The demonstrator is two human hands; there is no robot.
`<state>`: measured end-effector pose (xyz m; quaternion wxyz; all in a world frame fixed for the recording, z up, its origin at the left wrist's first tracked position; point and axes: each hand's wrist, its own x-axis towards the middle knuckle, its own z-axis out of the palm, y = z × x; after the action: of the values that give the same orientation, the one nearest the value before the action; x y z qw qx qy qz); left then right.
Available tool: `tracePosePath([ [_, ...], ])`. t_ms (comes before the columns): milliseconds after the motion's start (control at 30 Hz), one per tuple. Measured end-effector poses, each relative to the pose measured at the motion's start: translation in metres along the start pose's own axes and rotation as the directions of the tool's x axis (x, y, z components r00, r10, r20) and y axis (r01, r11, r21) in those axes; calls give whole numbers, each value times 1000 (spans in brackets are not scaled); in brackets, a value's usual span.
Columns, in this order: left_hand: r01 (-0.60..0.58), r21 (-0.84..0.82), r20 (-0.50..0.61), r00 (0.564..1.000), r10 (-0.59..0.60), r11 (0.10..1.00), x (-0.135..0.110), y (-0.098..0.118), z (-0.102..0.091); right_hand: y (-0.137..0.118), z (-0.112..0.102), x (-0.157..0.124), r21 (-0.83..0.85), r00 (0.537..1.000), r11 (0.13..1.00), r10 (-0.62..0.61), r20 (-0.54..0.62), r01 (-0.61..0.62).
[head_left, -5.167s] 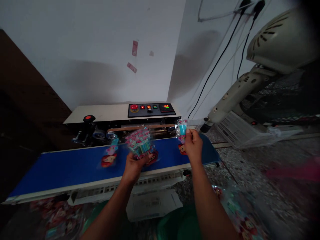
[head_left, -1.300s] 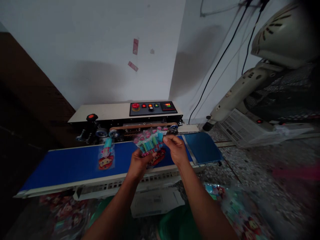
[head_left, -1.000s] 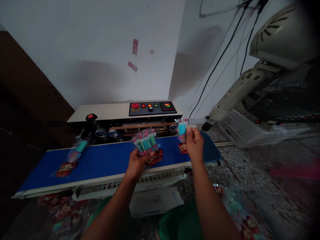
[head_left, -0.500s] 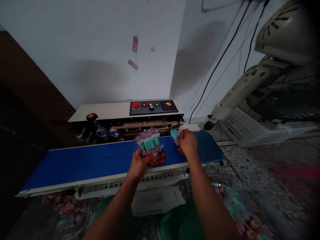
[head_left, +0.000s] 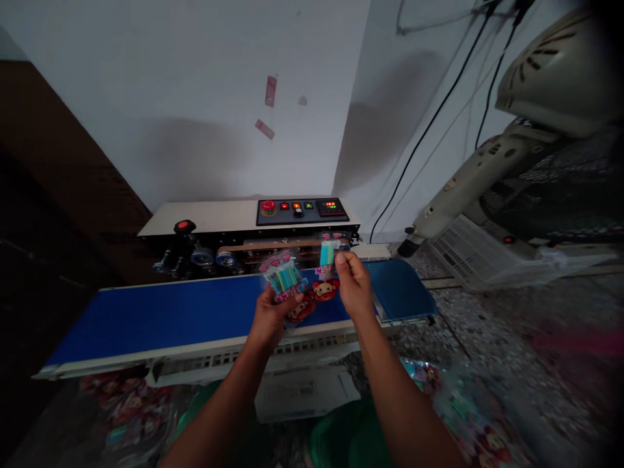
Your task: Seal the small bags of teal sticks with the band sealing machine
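My left hand [head_left: 271, 317] is closed round a fanned stack of small clear packets [head_left: 283, 283] with teal sticks, pink tops and red cartoon faces, held over the blue conveyor belt [head_left: 160, 317]. My right hand [head_left: 354, 286] pinches one single packet [head_left: 327, 268] upright, just right of the stack and in front of the sealer's brown band [head_left: 273, 247]. The two hands are close together above the belt's right half.
The band sealer [head_left: 244, 224] stands behind the belt, its control panel [head_left: 302, 210] showing a red button and lit lamps. Piles of more packets lie on the floor at lower left [head_left: 127, 409] and lower right [head_left: 468, 416]. A fan [head_left: 550, 97] and cables are on the right.
My right hand has come back left from the belt's right end and now holds a single packet beside the stack. The packet that rode the belt leftwards has gone out of sight.
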<state>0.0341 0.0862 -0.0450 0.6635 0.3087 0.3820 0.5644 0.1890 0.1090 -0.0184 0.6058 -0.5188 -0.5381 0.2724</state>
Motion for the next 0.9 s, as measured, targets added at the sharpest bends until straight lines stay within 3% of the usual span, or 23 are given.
tracePosePath([
  [100,-18,2,-28,999,18,1000,0,0,-1,6,-16,5,-166,999,986,-13,-37,7],
  [200,-26,1,-34,999,26,1000,1,1,-1,23,-40,14,-402,995,915,-30,-91,-9],
  [367,-8,49,-40,999,10,999,2,1,1,53,-72,29,-780,981,595,99,-169,-194],
  [467,1,64,-25,1000,0,998,2,0,0,59,-71,35,-860,957,433,215,-193,-270],
  [533,0,87,-21,1000,2,996,2,-1,-2,59,-62,37,-876,948,398,267,-174,-273],
  [667,-3,131,-19,1000,6,991,3,-2,-4,48,-42,36,-866,969,463,230,-90,-191],
  [733,-21,120,-15,1000,23,993,3,-2,-3,37,-32,31,-794,990,595,134,-51,-121],
  [833,-46,68,12,999,46,997,3,-2,-1,18,-17,19,-424,981,906,96,168,-16],
  [900,-53,58,24,998,52,997,3,-2,1,10,-7,9,-137,934,990,86,347,-40],
])
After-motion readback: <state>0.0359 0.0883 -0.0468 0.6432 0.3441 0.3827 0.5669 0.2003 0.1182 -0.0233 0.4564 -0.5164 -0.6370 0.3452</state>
